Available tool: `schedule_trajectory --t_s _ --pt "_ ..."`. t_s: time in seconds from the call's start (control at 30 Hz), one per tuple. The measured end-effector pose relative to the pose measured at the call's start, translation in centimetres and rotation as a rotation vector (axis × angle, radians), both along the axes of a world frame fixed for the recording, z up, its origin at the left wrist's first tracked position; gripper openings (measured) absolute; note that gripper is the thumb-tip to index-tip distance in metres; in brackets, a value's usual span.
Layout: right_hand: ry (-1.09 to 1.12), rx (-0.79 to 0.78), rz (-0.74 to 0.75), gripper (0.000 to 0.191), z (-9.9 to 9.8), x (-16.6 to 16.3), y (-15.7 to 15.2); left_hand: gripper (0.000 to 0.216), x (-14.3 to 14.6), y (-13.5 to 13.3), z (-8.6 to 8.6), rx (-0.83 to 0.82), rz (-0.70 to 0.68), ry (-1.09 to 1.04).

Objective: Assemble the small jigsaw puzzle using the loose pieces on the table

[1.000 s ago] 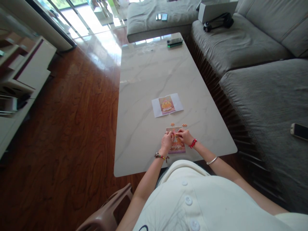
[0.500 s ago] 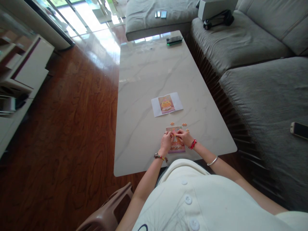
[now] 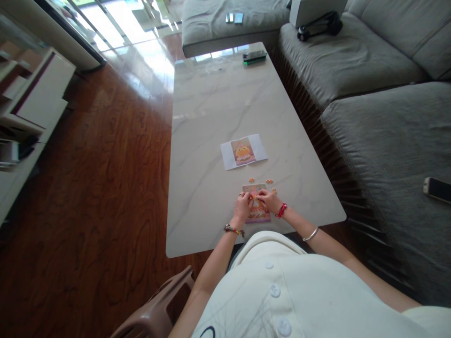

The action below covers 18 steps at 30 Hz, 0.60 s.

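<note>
A jigsaw puzzle [image 3: 258, 217] with a pink and orange picture lies near the front edge of the marble-look table [image 3: 197, 202]. My left hand [image 3: 243, 205] is over its left side, fingers closed in a pinch. From the right, my right hand [image 3: 270, 201] reaches over it with thumb and fingers pinched. A small yellow-orange jigsaw piece [image 3: 254, 197] shows between the fingertips of both hands, partly hidden by them. Loose pieces lie just beyond: one jigsaw piece [image 3: 251, 180], orange pieces [image 3: 269, 181], and another piece [image 3: 274, 190] by my right hand.
A creased paper [image 3: 260, 148] with a printed picture of an orange character lies beyond the puzzle. A dark device [image 3: 254, 57] sits at the table's far end. A grey sofa [image 3: 387, 141] runs along the right; a plastic stool [image 3: 155, 305] stands at lower left.
Both hands stay pinched over the puzzle, with only slight finger movement. The whole view has shifted slightly.
</note>
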State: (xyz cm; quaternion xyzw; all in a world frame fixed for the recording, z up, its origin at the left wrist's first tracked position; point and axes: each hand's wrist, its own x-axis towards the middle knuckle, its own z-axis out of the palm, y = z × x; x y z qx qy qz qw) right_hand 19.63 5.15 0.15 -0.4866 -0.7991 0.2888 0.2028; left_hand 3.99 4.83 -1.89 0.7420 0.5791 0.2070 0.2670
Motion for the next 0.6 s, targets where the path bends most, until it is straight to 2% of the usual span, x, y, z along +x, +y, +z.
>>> schedule_trajectory --t_s 0.4,0.6 --pt "-0.012 -0.001 -0.112 0.019 -0.6 0.0 0.2 0.012 0.2 0.1 0.3 -0.068 -0.015 0.023" --pt "0.004 -0.043 -0.092 0.015 -1.1 -0.3 0.7 0.013 0.4 0.0 0.3 -0.112 0.035 0.032"
